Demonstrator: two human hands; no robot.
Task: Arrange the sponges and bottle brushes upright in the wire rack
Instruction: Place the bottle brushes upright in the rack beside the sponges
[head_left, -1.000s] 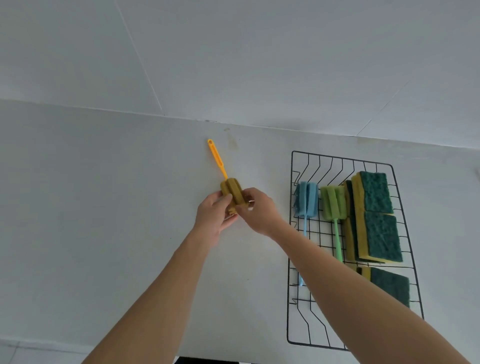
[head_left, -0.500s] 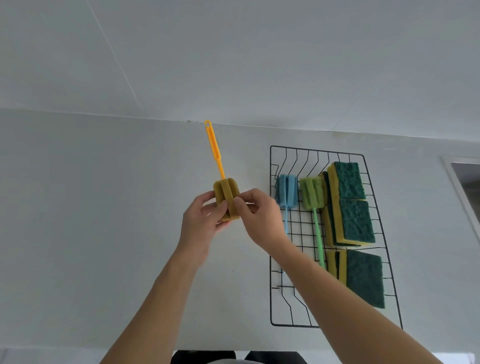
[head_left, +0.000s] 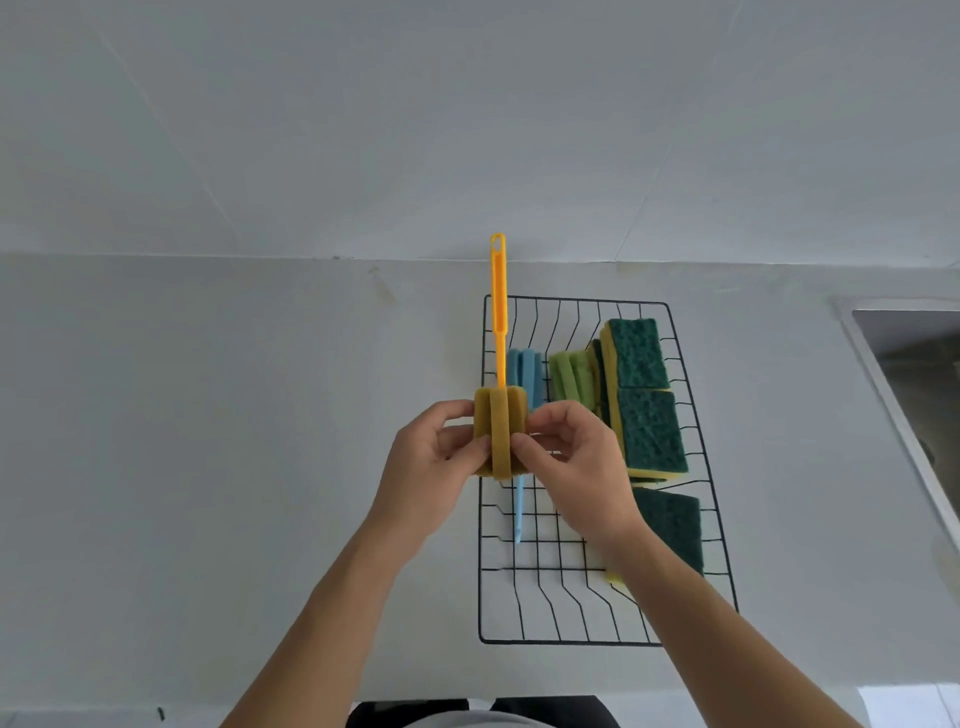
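Note:
I hold an orange bottle brush (head_left: 500, 431) by its brownish sponge head, its handle pointing away from me, over the left edge of the black wire rack (head_left: 691, 410). My left hand (head_left: 428, 470) pinches the head from the left and my right hand (head_left: 576, 467) from the right. In the rack lie a blue bottle brush (head_left: 524, 371) and a green bottle brush (head_left: 571, 379). To their right stand green-and-yellow sponges (head_left: 644, 400), with another sponge (head_left: 672, 527) nearer me. My right hand hides the green brush's handle.
The rack rests on a white counter (head_left: 208, 441) against a white wall. A sink (head_left: 914, 374) opens at the right edge. The counter's front edge runs along the bottom of the view.
Both hands have carried the orange brush rightward to the rack's left edge and turned its handle straight away from me. The view has shifted, bringing the sink into sight.

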